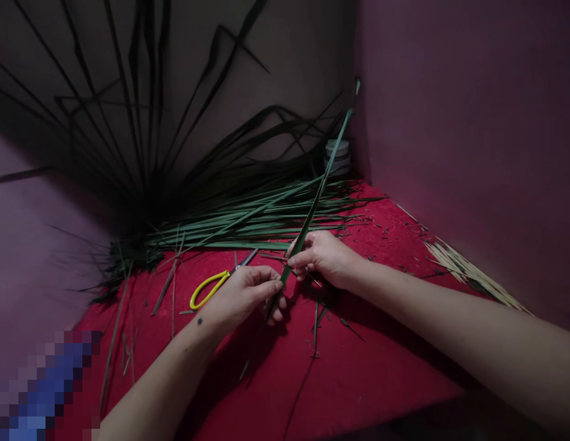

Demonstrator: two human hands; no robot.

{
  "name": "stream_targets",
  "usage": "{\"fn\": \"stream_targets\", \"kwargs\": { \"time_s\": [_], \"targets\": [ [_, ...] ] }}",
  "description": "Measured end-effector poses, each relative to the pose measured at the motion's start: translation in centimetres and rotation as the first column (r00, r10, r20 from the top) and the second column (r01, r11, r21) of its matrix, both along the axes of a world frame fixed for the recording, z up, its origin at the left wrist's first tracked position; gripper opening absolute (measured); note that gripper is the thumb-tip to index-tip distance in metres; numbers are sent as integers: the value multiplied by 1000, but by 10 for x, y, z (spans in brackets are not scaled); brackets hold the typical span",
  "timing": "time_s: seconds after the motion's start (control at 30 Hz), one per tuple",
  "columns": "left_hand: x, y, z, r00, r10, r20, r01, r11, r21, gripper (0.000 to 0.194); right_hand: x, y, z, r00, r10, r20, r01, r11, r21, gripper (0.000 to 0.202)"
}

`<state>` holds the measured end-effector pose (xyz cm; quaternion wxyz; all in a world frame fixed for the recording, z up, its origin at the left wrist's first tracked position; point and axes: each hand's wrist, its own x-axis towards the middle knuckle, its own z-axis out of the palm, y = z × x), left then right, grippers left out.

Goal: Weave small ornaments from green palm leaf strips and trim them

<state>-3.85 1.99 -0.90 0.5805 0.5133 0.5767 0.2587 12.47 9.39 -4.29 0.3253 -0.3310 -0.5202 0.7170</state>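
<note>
A long narrow green leaf blade [314,205] slants up and away from my hands toward the back corner. My left hand [257,291] pinches its near end between thumb and fingers. Just above and to the right, my right hand [315,257] grips the same leaf with thumb and fingertips. Scissors with yellow handles [210,290] lie on the red cloth [248,404] beside my left hand, their blades partly behind it. Behind both hands rests a heap of cut green leaves [230,223].
Pale thin sticks [473,275] lie along the right wall. A lidded white jar [337,153] stands in the back corner, partly covered by the leaf. Dark palm fronds [151,122] fan up the back wall. Leaf scraps [317,324] are scattered over the cloth.
</note>
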Motion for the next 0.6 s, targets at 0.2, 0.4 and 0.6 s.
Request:
{"fn": "stream_targets", "kwargs": {
  "time_s": [0.2,0.4,0.6],
  "targets": [
    [1,0,-1,999,45,28,-44,999,-30,25,-3,1,-3,995,-22,-95,19,999,-34,11],
    [5,-1,-6,992,112,64,-111,994,-20,26,-1,-3,-3,1000,3,13,-3,999,33,8],
    [4,-2,-8,987,118,105,-114,993,-41,24,-1,0,-13,992,99,-85,-91,992,86,5]
  ]
}}
